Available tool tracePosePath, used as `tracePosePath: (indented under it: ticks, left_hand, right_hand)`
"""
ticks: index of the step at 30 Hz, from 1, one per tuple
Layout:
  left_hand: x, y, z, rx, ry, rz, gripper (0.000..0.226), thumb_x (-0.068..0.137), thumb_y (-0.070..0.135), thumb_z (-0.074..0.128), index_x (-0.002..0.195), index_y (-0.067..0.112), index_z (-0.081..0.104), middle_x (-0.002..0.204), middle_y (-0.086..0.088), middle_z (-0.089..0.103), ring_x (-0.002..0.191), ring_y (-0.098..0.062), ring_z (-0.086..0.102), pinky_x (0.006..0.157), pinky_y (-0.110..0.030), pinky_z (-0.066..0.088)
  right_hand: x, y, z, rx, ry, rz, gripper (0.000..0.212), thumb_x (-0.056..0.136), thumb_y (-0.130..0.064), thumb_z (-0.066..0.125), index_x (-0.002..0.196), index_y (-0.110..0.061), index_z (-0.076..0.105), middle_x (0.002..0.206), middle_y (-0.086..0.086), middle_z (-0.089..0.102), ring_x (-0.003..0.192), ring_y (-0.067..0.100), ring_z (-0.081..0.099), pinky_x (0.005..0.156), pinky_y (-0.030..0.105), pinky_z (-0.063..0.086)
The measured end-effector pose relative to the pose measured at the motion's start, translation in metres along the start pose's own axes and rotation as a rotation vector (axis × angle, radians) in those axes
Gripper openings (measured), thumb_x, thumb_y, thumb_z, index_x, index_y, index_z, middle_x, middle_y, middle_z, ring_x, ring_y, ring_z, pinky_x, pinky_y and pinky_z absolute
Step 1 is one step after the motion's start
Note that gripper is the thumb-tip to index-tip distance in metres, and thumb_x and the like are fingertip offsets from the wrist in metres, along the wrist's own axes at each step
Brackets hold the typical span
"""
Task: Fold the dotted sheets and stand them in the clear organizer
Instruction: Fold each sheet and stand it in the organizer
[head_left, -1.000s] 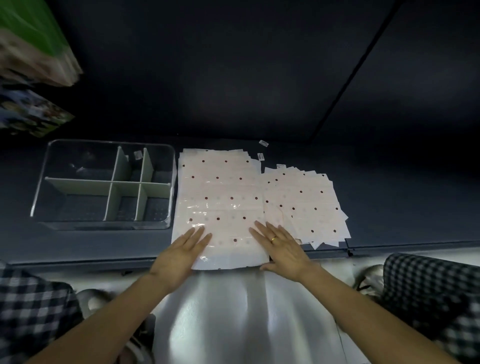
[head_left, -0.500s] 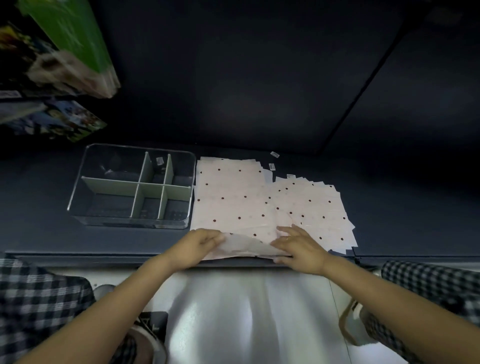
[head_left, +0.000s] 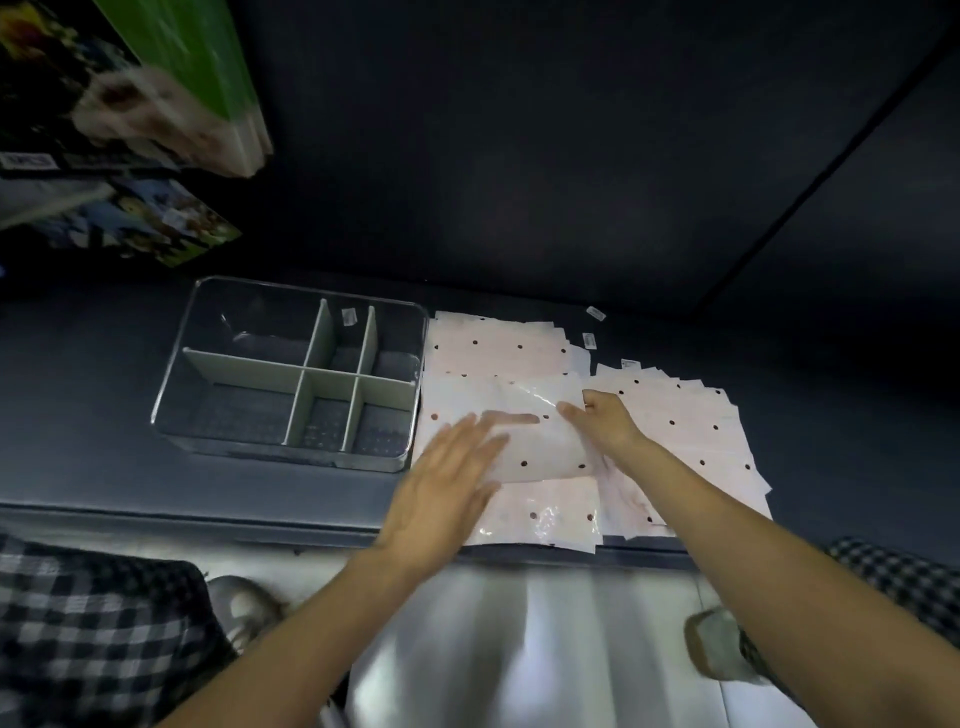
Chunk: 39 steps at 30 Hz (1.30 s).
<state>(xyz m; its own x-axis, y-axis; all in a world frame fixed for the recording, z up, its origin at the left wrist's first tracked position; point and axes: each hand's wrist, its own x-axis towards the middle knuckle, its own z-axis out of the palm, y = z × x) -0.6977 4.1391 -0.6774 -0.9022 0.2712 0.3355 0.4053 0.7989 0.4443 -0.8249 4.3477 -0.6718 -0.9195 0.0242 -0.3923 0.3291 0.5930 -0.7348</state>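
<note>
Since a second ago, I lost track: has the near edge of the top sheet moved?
Yes: the top sheet's near edge is folded away from the shelf edge, toward the wall.

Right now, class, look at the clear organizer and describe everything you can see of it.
The clear organizer is a rectangular tray of transparent plastic with rounded corners. Pale grey-green dividers split it into six compartments, all without sheets. A small white label shows near its far wall. It sits flat on the dark surface, left of the dotted sheets, whose edges lie beside its right wall. Neither hand touches it.
</note>
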Motion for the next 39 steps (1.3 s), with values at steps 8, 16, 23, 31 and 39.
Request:
tracePosePath:
  ticks: [8, 16, 23, 31, 39]
  left_hand:
    - [-0.024, -0.036, 0.050, 0.244, -0.537, -0.099, 0.072, 0.097, 0.056, 0.021, 0.148, 0.021, -0.016, 0.151, 0.003, -0.028, 0.135, -0.022, -0.034, 0.112, -0.039, -0.023]
    - [-0.027, -0.042, 0.061, 0.290, -0.555, -0.096, 0.068, 0.091, 0.067, 0.017, 0.147, 0.040, -0.011, 0.155, -0.011, -0.025, 0.143, -0.027, -0.023, 0.117, -0.041, -0.014]
    - [-0.022, -0.045, 0.054, 0.266, -0.620, -0.170, 0.069, 0.085, 0.074, 0.020, 0.144, 0.051, -0.007, 0.154, -0.012, -0.028, 0.144, -0.026, -0.018, 0.117, -0.036, -0.006]
    - [-0.015, -0.046, 0.045, 0.269, -0.654, -0.200, 0.067, 0.083, 0.076, 0.029, 0.143, 0.056, 0.004, 0.156, -0.011, -0.022, 0.143, -0.027, -0.001, 0.117, -0.038, 0.006]
    - [-0.009, -0.047, 0.045, 0.238, -0.653, -0.105, 0.068, 0.087, 0.072, 0.027, 0.147, 0.046, 0.010, 0.157, 0.003, -0.021, 0.143, -0.020, -0.024, 0.115, -0.035, -0.016]
  right_hand:
    - [0.034, 0.016, 0.030, -0.062, 0.104, 0.070, 0.040, 0.093, -0.030, 0.053, 0.062, -0.017, 0.032, 0.064, -0.003, 0.032, 0.058, 0.013, 0.032, 0.055, 0.026, 0.027]
    - [-0.003, 0.039, 0.033, 0.100, 0.127, 0.096, 0.056, 0.086, -0.042, 0.064, 0.129, -0.019, 0.038, 0.096, -0.001, 0.051, 0.096, 0.016, 0.049, 0.078, 0.024, 0.035]
    - [-0.014, 0.047, 0.030, -0.155, 0.113, -0.003, 0.052, 0.089, -0.016, 0.062, 0.134, -0.010, 0.035, 0.071, 0.001, 0.049, 0.069, 0.017, 0.050, 0.066, 0.028, 0.041]
    - [-0.050, 0.048, 0.049, -0.629, 0.019, -0.665, 0.039, 0.093, -0.019, 0.055, 0.132, -0.010, 0.053, 0.138, 0.012, 0.050, 0.130, 0.029, 0.042, 0.113, 0.037, 0.029]
    - [-0.054, 0.090, 0.029, -0.956, -0.164, -0.761, 0.051, 0.101, -0.038, 0.034, 0.147, -0.016, 0.029, 0.155, -0.003, 0.020, 0.146, 0.019, 0.011, 0.117, 0.035, -0.008]
